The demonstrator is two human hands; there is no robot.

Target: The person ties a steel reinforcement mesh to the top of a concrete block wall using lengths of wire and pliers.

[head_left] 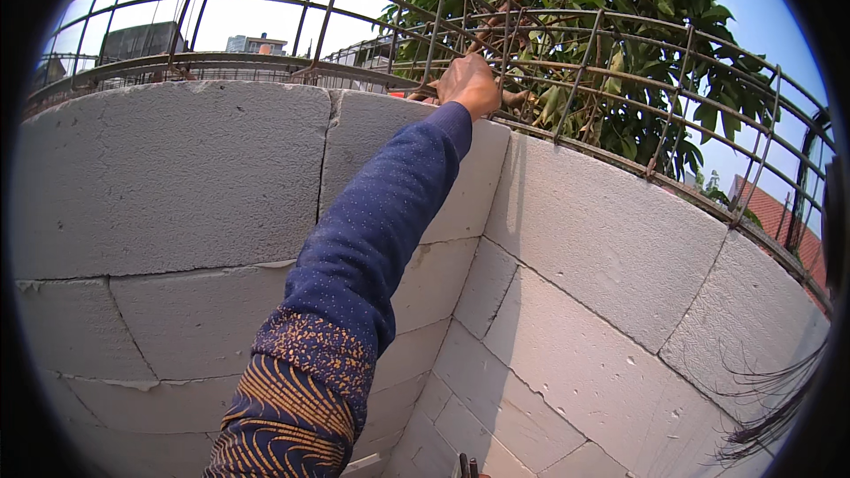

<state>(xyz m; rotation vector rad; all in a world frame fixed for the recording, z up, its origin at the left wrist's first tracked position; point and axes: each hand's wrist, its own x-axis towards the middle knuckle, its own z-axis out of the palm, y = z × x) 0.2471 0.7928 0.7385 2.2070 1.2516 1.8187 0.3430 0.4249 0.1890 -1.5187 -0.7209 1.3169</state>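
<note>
My left arm, in a dark blue sleeve with an orange pattern, reaches up from the lower edge to the top of the wall corner. There my left hand [469, 84] is closed among the steel bars of a rebar cage [580, 80]. Its fingertips are turned away, so what they grip is hidden. The cage lies along the top of the block wall [177, 177]. At the lower edge, two dark prongs of a tool [467, 467] poke up; the rest of it is cut off. My right hand does not show clearly.
Pale block walls meet in a corner under the hand, the right wall [611, 239] partly sunlit. A leafy tree [655, 0] grows close behind the cage, some branches among its bars. Dark strands [770, 398] hang at the right rim. Rooftops stand beyond.
</note>
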